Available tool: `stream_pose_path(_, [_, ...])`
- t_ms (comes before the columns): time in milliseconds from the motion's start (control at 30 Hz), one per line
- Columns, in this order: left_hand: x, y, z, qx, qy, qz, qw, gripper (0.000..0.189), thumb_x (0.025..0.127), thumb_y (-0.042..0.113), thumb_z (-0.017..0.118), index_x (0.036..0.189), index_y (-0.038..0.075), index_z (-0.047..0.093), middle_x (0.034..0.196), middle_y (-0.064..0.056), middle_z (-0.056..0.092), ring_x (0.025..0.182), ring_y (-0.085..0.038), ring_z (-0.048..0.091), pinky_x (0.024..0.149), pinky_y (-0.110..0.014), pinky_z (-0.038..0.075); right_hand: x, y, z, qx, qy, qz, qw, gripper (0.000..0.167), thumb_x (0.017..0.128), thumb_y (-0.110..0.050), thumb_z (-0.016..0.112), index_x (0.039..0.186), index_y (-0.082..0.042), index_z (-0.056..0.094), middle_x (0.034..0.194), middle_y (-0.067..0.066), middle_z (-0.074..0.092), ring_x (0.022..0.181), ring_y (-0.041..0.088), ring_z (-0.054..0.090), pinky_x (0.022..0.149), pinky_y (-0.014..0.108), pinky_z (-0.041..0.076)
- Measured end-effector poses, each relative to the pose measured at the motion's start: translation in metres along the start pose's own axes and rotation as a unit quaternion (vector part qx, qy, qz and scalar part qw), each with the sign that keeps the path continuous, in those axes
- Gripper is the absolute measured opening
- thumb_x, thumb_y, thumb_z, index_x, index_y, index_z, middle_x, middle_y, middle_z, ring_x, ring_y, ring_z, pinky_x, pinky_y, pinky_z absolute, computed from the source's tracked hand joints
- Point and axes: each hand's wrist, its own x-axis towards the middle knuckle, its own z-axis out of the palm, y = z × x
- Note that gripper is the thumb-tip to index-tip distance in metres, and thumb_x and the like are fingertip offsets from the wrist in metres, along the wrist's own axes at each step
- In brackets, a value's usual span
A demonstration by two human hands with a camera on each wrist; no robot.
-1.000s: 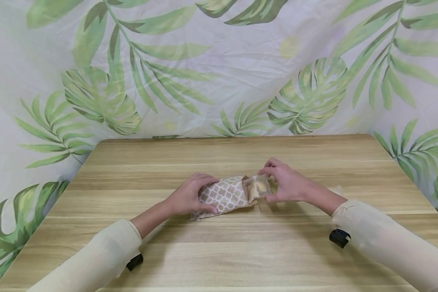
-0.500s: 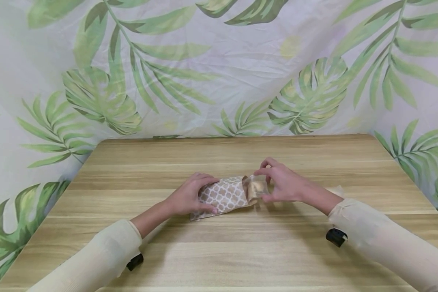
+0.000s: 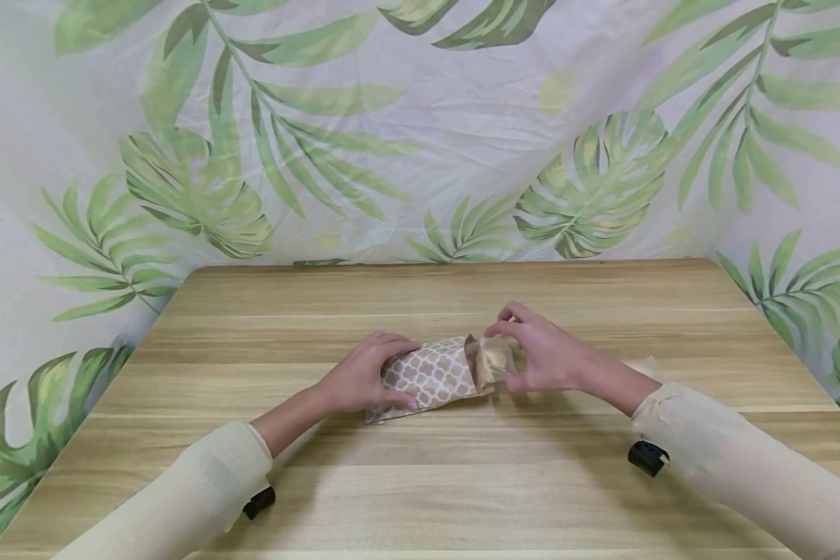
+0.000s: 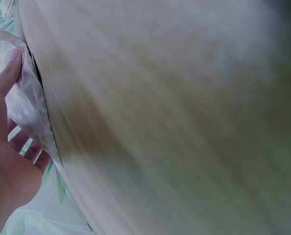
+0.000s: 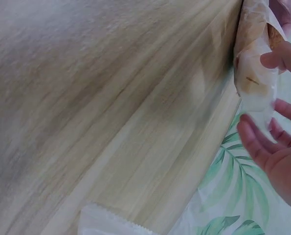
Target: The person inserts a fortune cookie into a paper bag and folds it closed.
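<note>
On the table (image 3: 420,482), directly between the two hands: a patterned paper bag (image 3: 437,373), with its long axis running from the left hand (image 3: 367,372) towards the right hand (image 3: 549,350), angled so as to end slightly farther away at the mouth. Open at that end, facing the right fingertips; closed end under the left hand. Poking from the mouth, roughly in line with the bag: a clear-wrapped pale piece (image 3: 493,363), partly inside, too blurred for naming its contents.

Nearer to the bag: the left hand, touching, gripping across the width with thumb on the near side and fingers over the far side. Nearer to the clear-wrapped pale piece: the right hand, pinching lightly at the wrapper, with thumb laid on top and fingers curved about the outer end; impossible to tell how firmly.

Judged from this lie, most important to keep: one line through left hand, bag, mouth, piece and right hand. Probably best, for any push or pull, to work straight along that line, holding steady on the left and guiding from the right.

Beyond the right sleeve (image 3: 742,459), partly hidden: some clear plastic (image 5: 106,223). Farther off, past both hands: a leaf-print cloth (image 3: 322,117).
</note>
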Motion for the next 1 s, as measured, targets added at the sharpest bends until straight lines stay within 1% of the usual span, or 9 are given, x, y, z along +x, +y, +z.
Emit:
stream_pose_path(133, [0.0005,-0.0003,0.0006,0.001,0.002,0.003,1.0000,0.090,0.069,0.039,0.097,0.142,0.003,0.060,0.142,-0.014,0.060,0.129,-0.031,0.053,0.110,-0.051,0.046,-0.0021,0.0026,0.0021,-0.021,0.025,-0.054,0.9980,0.059,0.070,-0.008,0.086,0.125,0.002,0.067,0.121,0.014,0.052,0.098,0.023,0.059,0.082,0.035,0.058])
stream_pose_path(300, [0.0014,-0.0010,0.0010,0.004,0.002,0.004,1.0000,0.090,0.069,0.039,0.097,0.142,0.003,0.060,0.142,-0.014,0.061,0.129,-0.031,0.054,0.111,-0.050,0.046,-0.0033,0.0060,0.0043,-0.052,0.067,-0.136,0.9871,0.058,0.070,-0.006,0.088,0.124,0.001,0.067,0.120,0.014,0.054,0.102,0.025,0.061,0.086,0.035,0.059])
stream_pose_path(367, [0.0016,-0.0010,0.0009,0.005,0.002,0.004,1.0000,0.090,0.069,0.039,0.097,0.142,0.002,0.060,0.142,-0.014,0.061,0.129,-0.031,0.054,0.110,-0.050,0.046,-0.0033,0.0069,0.0047,-0.054,0.075,-0.159,0.9829,0.059,0.069,-0.005,0.088,0.124,0.001,0.067,0.120,0.014,0.054,0.102,0.025,0.062,0.085,0.035,0.060])
stream_pose_path(433, [0.0018,-0.0012,0.0008,0.006,0.001,0.004,1.0000,0.090,0.069,0.039,0.097,0.142,0.003,0.060,0.142,-0.014,0.061,0.128,-0.030,0.054,0.110,-0.050,0.047,-0.0027,0.0073,0.0048,-0.052,0.075,-0.172,0.9808,0.059,0.069,-0.006,0.088,0.125,0.001,0.067,0.121,0.014,0.054,0.103,0.025,0.062,0.086,0.036,0.060])
stream_pose_path(500, [0.0019,-0.0014,0.0009,0.007,0.001,0.005,1.0000,0.090,0.069,0.039,0.097,0.142,0.003,0.060,0.142,-0.014,0.061,0.128,-0.030,0.054,0.109,-0.050,0.047,-0.0014,0.0076,0.0047,-0.051,0.066,-0.171,0.9817,0.059,0.071,-0.007,0.088,0.126,0.001,0.068,0.121,0.014,0.055,0.104,0.024,0.062,0.087,0.036,0.059])
stream_pose_path(567, [0.0020,-0.0017,0.0012,0.007,0.001,0.005,1.0000,0.090,0.069,0.039,0.097,0.142,0.003,0.060,0.142,-0.014,0.061,0.128,-0.030,0.054,0.109,-0.049,0.047,0.0004,0.0075,0.0043,-0.048,0.051,-0.157,0.9852,0.059,0.072,-0.008,0.088,0.127,0.003,0.068,0.121,0.014,0.055,0.104,0.025,0.062,0.089,0.036,0.059])
stream_pose_path(733, [0.0019,-0.0019,0.0021,0.006,0.002,0.006,1.0000,0.090,0.068,0.039,0.097,0.142,0.004,0.060,0.142,-0.013,0.061,0.128,-0.030,0.054,0.110,-0.050,0.047,0.0024,0.0065,0.0019,-0.049,0.015,-0.093,0.9943,0.062,0.073,-0.012,0.085,0.129,0.007,0.067,0.121,0.017,0.057,0.103,0.026,0.062,0.089,0.036,0.059])
stream_pose_path(867, [0.0019,-0.0020,0.0022,0.006,0.002,0.006,1.0000,0.089,0.068,0.039,0.097,0.142,0.004,0.061,0.142,-0.014,0.061,0.129,-0.030,0.054,0.110,-0.050,0.046,0.0012,0.0055,0.0000,-0.052,-0.001,-0.058,0.9970,0.064,0.073,-0.013,0.081,0.131,0.009,0.066,0.120,0.017,0.056,0.102,0.026,0.062,0.088,0.036,0.059])
stream_pose_path(1000, [0.0020,-0.0024,0.0020,0.007,0.003,0.008,0.9999,0.090,0.068,0.039,0.097,0.142,0.003,0.060,0.142,-0.014,0.060,0.130,-0.031,0.053,0.111,-0.051,0.046,0.0014,0.0030,-0.0011,-0.053,-0.011,-0.045,0.9975,0.064,0.075,-0.013,0.081,0.133,0.009,0.064,0.122,0.018,0.056,0.104,0.027,0.062,0.090,0.036,0.059])
